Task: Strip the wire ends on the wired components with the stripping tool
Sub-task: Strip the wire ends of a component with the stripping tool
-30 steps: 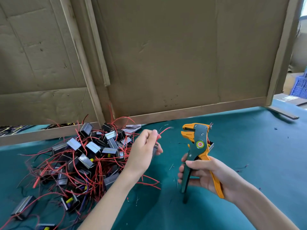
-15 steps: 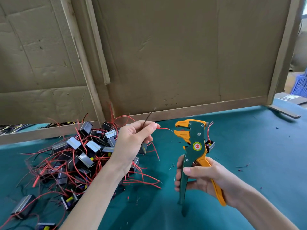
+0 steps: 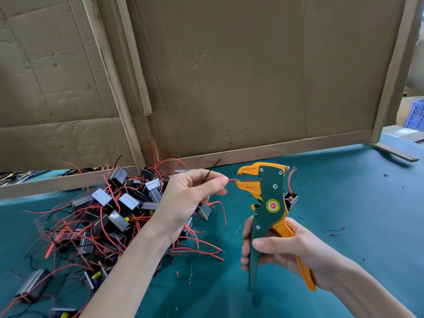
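Now the left hand is raised above the green surface, and its fingers are closed in a pinch on a thin red wire. Only a short length of the wire sticks out past the fingertips. It runs level to the right, and its end sits inside the orange mouth of the stripping tool. A black wire rises from the same pinch and points up and to the right.

The right hand holds the tool upright. Its fingers are wrapped round both handles, with the thumb lying across the green one. The handles stand apart from each other, the orange one angling down to the right.

Half a second ago the wire's end stopped short of the tool, with a gap between them. Since then the left hand has shifted a little to the right and closed that gap, while the tool has stayed nearly where it was.

To the left, a pile of boxy wired parts lies on the surface in a tangle of red and black leads, partly under the left forearm. One more part sits just behind the tool head. Cardboard panels stand along the back edge.
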{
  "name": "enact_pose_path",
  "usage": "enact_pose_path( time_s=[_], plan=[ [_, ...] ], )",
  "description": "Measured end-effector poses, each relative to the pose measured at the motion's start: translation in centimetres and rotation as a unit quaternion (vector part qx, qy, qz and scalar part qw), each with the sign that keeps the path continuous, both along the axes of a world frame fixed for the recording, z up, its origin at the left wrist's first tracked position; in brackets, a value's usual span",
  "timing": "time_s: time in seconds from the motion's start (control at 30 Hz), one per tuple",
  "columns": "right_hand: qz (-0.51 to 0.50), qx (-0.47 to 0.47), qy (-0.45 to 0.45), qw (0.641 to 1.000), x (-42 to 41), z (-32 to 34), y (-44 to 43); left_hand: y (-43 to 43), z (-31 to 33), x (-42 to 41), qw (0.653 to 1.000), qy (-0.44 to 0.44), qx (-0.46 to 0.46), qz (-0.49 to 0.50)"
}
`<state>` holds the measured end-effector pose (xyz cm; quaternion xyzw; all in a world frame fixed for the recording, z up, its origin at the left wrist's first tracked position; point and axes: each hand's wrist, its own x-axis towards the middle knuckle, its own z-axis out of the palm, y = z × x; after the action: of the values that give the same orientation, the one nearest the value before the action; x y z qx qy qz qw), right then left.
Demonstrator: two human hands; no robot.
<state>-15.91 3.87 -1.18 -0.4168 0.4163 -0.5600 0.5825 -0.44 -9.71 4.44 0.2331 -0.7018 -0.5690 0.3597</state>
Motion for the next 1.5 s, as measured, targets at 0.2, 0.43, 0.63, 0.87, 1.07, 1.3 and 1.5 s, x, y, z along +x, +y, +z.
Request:
enact_pose_path(
  time_s=[0.2, 0.43, 0.63, 0.87, 1.07, 1.3, 1.5],
  plan=[
    [-0.004, 0.001, 0.022, 1.0, 0.1, 0.01, 0.21, 0.28, 0.06, -0.15, 1.0, -0.004, -0.004, 0.001],
    [-0.011, 0.001, 0.037, 0.999, 0.05, 0.19, 0.27, 0.24, -0.1, -0.33, 1.0, -0.004, 0.011, 0.016],
    [-0.004, 0.002, 0.058, 0.998, 0.1, 0.26, 0.32, 0.29, -0.23, -0.42, 1.0, -0.018, 0.003, 0.007],
    [-0.009, -0.002, 0.062, 0.998, 0.07, 0.3, 0.36, 0.26, -0.51, -0.58, 1.0, -0.012, 0.014, 0.017],
    [-0.009, -0.008, 0.07, 0.997, 0.09, 0.26, 0.38, 0.51, -0.58, -0.77, 1.0, -0.001, 0.017, 0.016],
    [-0.014, -0.003, 0.073, 0.997, 0.17, 0.29, 0.47, 0.37, -0.6, -0.65, 1.0, -0.013, -0.005, 0.004],
    [-0.027, 0.003, 0.089, 0.996, 0.7, 0.35, 0.48, -0.08, -0.09, -0.08, 0.999, -0.035, -0.025, -0.019]
  ],
)
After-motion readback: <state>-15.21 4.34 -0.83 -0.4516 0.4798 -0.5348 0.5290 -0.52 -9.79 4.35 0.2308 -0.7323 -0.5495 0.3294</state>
